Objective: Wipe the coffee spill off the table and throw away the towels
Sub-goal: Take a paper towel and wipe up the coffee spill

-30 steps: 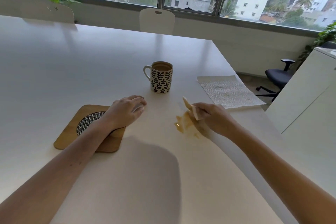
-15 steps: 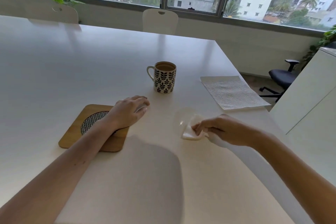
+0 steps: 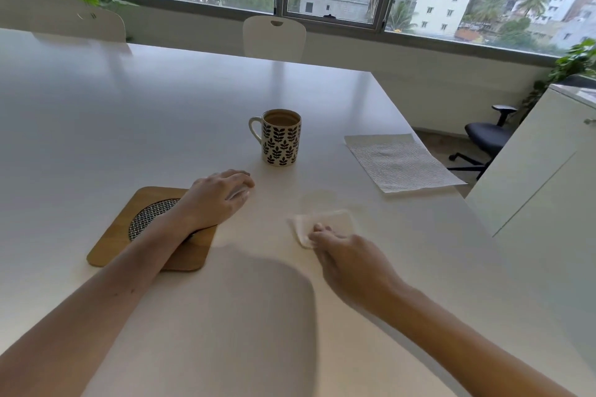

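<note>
A wide white table (image 3: 161, 126) runs away from me toward the windows, with pale chairs tucked in on its far side. My right hand (image 3: 350, 263) is down on a folded towel (image 3: 329, 226), fingertips curled onto its near edge and pressing it flat against the tabletop, just my side of a faint damp ring (image 3: 319, 198) where the spill sits. My left hand (image 3: 219, 200) rests relaxed, fingers loosely bent and holding nothing, with the wrist lying across a wooden trivet (image 3: 113, 242). A mug (image 3: 281, 138) of coffee stands upright beyond both hands, well apart from the towel.

The towel is thin, soft paper, and I judge it wet by now, so it will be limp and quick to tear if I drag it by one corner. Better to keep my fingers spread across the pad and push it whole. To lift it, I would gather it into my palm from the middle, so nothing drips.

A second sheet (image 3: 400, 161) lies flat and looks dry near the right edge of the table, one corner overhanging. It is light enough to slide or blow off, and I would pinch it at the near edge.
</note>
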The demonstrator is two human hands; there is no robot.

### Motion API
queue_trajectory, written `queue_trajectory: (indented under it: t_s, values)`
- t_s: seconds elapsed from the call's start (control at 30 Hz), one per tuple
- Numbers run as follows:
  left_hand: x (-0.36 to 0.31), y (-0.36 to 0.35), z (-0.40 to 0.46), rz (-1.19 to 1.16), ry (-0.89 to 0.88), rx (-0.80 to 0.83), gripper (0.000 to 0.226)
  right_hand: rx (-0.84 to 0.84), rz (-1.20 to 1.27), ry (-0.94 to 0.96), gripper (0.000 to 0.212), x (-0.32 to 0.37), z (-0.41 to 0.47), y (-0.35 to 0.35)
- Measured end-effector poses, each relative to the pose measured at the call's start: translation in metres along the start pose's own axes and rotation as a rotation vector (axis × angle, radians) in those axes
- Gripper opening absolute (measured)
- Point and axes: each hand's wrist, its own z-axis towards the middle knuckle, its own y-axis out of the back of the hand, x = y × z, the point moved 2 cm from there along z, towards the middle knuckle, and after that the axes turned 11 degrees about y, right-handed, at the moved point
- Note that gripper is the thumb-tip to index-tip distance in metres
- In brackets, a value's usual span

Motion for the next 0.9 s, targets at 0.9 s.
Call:
queue_trajectory:
  t_s: [0.9]
  values:
    - [-0.002,0.001,-0.002,0.007,0.016,0.005,0.027,0.515,0.879,0.149,0.029,-0.041,0.016,0.023]
